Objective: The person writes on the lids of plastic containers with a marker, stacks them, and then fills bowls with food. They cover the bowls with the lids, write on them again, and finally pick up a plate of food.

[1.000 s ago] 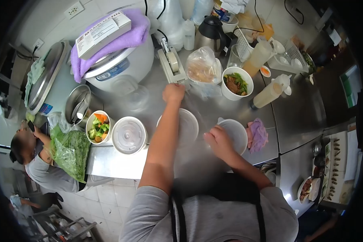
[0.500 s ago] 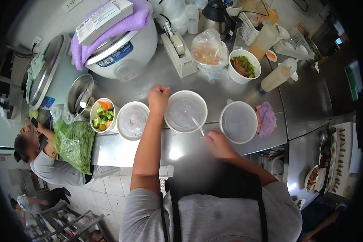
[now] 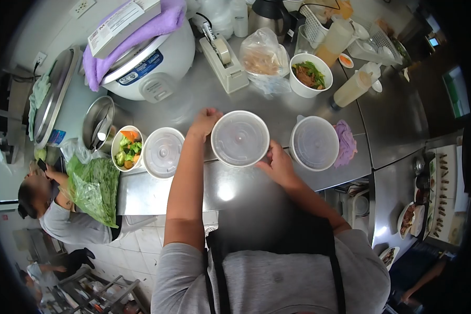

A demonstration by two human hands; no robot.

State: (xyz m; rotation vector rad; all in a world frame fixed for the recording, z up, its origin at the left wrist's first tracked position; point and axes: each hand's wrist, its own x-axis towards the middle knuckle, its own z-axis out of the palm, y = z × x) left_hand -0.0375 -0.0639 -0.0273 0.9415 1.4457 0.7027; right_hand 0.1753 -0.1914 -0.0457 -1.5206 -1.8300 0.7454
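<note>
A round white bowl with a clear lid [image 3: 240,138] stands on the steel counter in front of me. My right hand [image 3: 277,163] is closed on its lower right side, thumb and fingers against the wall. At its upper left edge, my left hand [image 3: 205,123] curls its fingers around the side. To the left is a second lidded bowl [image 3: 164,153], just beyond my left forearm. A third lidded bowl [image 3: 314,144] sits right of my right hand, with a crumpled purple cloth [image 3: 345,144] beside it.
An open cup of vegetables [image 3: 127,149] and bagged greens [image 3: 94,188] lie left. Behind stand a rice cooker [image 3: 146,68], a tape dispenser [image 3: 224,65], an open bowl of meat and greens [image 3: 310,78] and a sauce bottle [image 3: 355,88]. Another person [image 3: 70,214] sits at far left.
The thin white strip that my right hand held over the middle lid is out of sight. My right hand has moved up to the bowl's side; my left hand has come down against it.
</note>
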